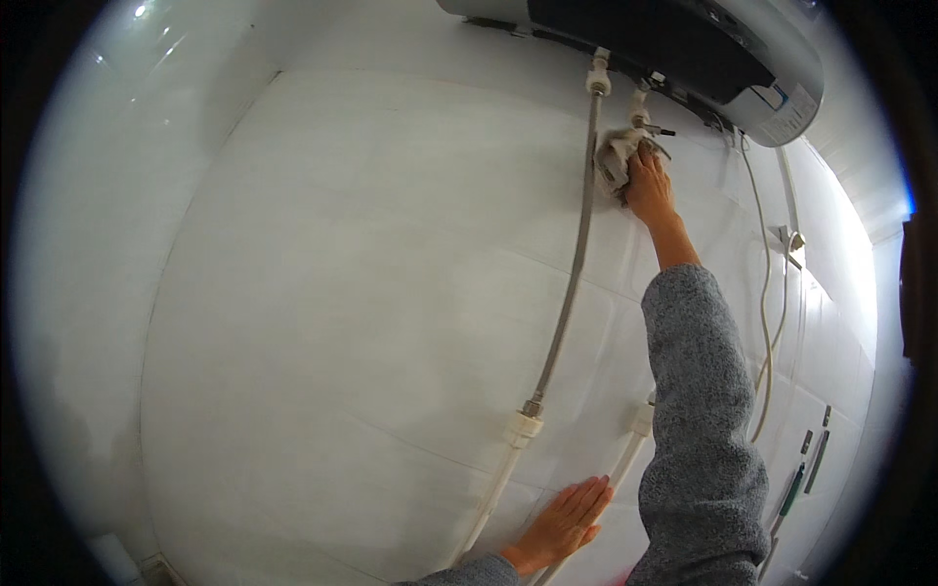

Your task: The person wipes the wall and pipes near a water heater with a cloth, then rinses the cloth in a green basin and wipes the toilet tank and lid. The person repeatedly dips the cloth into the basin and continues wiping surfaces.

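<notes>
High on the wall, my right hand (648, 186) presses a crumpled greyish-beige cloth (614, 161) around the pipe fitting below the water heater (645, 39). Its fingers lie over the cloth, and part of the fitting is hidden under it. A small valve (653, 128) with a dark handle tip sticks out just above. Low down, my left hand (565, 523) rests with its fingers stretched out, on or beside the right white pipe (625, 457); it holds nothing. To the left of the cloth runs a braided metal hose (578, 254).
The braided hose joins a white pipe (498, 483) at a thick collar (524, 427). On the right, white cables (765, 293) hang by a wall bracket (793, 244). Farther right, a green-handled tool (792, 493) hangs on the wall. Pale tiles (342, 293) cover the wall.
</notes>
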Tool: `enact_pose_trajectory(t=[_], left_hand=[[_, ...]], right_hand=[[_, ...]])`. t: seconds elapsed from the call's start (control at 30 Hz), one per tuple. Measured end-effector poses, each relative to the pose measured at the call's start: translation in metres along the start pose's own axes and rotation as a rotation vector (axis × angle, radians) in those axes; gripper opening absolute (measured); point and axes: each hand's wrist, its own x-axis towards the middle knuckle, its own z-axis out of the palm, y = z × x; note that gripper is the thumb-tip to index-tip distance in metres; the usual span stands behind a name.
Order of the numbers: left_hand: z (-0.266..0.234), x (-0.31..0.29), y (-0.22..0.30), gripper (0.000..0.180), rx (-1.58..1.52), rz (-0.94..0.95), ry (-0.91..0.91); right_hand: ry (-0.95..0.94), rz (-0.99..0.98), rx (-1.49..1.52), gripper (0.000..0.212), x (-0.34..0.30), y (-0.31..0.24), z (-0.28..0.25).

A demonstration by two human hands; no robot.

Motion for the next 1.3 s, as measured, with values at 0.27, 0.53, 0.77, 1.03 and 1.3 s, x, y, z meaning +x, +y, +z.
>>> enact_pose_trajectory(t=[0.27, 0.53, 0.77, 1.03, 1.3], left_hand=[[0.004, -0.001, 0.0, 0.069, 0.04, -0.025, -0.009], [0.003, -0.001, 0.0, 0.065, 0.024, -0.03, -0.009], [0.003, -0.001, -0.002, 0.066, 0.026, -0.018, -0.011], [0.002, -0.004, -0.005, 0.068, 0.044, -0.028, -0.004], [-0.006, 0.001, 0.001, 0.077, 0.024, -0.002, 0.003]], right_hand=[[0.143, 0.103, -0.044, 0.043, -0.06, 0.02, 0.008], [0.105, 0.266, -0.236, 0.011, -0.172, 0.044, -0.051], [-0.141, 0.67, -0.007, 0.014, -0.16, 0.056, -0.048], [-0.271, 0.45, -0.275, 0.016, -0.186, 0.022, -0.07], [-0.177, 0.592, 0.018, 0.017, -0.23, 0.002, -0.105]])
